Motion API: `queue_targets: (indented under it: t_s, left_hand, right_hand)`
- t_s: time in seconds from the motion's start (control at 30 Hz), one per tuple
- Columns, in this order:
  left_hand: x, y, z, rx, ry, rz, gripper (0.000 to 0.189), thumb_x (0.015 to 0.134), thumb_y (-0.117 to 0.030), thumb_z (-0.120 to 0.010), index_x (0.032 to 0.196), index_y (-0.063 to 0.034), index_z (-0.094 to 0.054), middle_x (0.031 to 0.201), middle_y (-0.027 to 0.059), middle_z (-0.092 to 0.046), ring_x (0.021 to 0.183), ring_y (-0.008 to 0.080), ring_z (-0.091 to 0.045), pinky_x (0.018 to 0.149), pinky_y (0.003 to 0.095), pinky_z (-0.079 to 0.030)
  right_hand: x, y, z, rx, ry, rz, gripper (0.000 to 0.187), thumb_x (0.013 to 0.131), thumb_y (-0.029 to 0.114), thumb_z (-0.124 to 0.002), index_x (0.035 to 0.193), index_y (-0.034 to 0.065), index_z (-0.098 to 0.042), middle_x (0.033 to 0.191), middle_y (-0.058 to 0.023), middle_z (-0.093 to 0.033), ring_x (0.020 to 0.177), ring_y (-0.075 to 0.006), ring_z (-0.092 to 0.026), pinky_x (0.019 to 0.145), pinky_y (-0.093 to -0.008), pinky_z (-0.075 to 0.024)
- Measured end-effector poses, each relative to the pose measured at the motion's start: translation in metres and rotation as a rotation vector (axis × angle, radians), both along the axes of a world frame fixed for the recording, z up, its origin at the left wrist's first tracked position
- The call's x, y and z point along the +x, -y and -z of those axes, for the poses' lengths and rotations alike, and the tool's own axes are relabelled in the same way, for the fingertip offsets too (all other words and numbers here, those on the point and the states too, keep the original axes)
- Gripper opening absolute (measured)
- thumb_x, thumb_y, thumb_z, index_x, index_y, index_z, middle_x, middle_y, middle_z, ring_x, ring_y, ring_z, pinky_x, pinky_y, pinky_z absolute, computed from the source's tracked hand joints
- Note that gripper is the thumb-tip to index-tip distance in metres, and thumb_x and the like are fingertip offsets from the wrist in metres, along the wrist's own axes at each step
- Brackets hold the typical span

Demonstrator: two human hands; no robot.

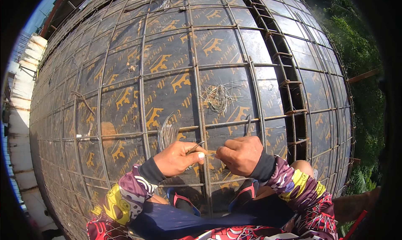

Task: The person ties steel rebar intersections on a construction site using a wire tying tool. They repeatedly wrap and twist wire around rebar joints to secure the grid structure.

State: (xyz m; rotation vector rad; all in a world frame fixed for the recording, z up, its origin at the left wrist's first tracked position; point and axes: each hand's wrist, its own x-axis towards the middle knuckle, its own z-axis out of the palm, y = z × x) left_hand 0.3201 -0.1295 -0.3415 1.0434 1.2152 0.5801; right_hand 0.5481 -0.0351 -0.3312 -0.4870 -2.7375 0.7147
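Both hands are held close together over a rebar grid [200, 108]. My left hand [179, 158] pinches a thin metal wire [209, 154] between thumb and finger, with a bent dark piece of wire [196, 147] sticking out above the thumb. My right hand [240, 155] is closed; the wire runs to its fingers, and a dark metal tool tip [248, 125] shows above its knuckles, the rest hidden. Just beyond my left hand lies a bundle of tie wire [168, 131]. Farther ahead, a loose tangle of tie wire [219, 98] rests on the printed plywood formwork [169, 95].
A dark beam trench with a rebar cage [290, 92] runs along the right. Green trees [355, 61] stand past the right edge, and a pale wall [23, 114] lies at the left. My sandals [185, 204] are beneath my hands. More wire [165, 3] lies far ahead.
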Motion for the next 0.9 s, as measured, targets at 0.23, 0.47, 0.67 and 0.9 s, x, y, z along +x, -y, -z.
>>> queue_targets:
  t_s: [0.23,0.47,0.67,0.9]
  left_hand:
    - [-0.002,-0.023,-0.016,0.015,0.28,-0.46,0.038,0.104,-0.02,-0.041,0.135,0.0011,-0.045,0.086,0.0045,-0.058,0.058,0.0037,-0.039,0.051,0.018,-0.034]
    - [0.018,-0.02,-0.025,0.01,0.348,-0.424,0.035,0.104,-0.019,-0.042,0.133,-0.0002,-0.048,0.083,0.0064,-0.06,0.057,0.0032,-0.04,0.051,0.0166,-0.035]
    - [0.019,-0.019,-0.035,-0.012,0.409,-0.403,0.035,0.104,-0.019,-0.042,0.133,-0.0001,-0.048,0.082,0.0057,-0.06,0.057,0.0027,-0.04,0.052,0.0169,-0.035]
    - [0.03,-0.02,-0.032,0.122,0.262,-0.388,0.037,0.104,-0.02,-0.042,0.134,0.0003,-0.047,0.081,0.005,-0.06,0.057,0.0028,-0.042,0.052,0.0173,-0.037]
  right_hand:
    - [-0.012,-0.008,0.0,-0.185,-0.351,0.378,0.01,0.086,0.009,-0.064,0.096,0.0082,-0.064,0.07,-0.0098,-0.06,0.062,-0.0303,-0.063,0.053,-0.0392,-0.0485]
    - [-0.015,-0.012,-0.007,0.036,-0.348,0.399,0.02,0.079,0.003,-0.067,0.097,0.0096,-0.064,0.072,-0.0059,-0.053,0.061,-0.0283,-0.058,0.055,-0.0386,-0.0453]
    - [-0.011,-0.012,-0.02,0.149,-0.317,0.397,0.024,0.073,0.004,-0.07,0.096,0.0103,-0.064,0.072,-0.0036,-0.051,0.06,-0.0237,-0.055,0.055,-0.0356,-0.0405]
    - [-0.012,-0.011,-0.029,0.362,-0.353,0.439,0.027,0.071,0.004,-0.07,0.097,0.0106,-0.065,0.072,-0.0015,-0.052,0.06,-0.0206,-0.056,0.06,-0.0342,-0.0408]
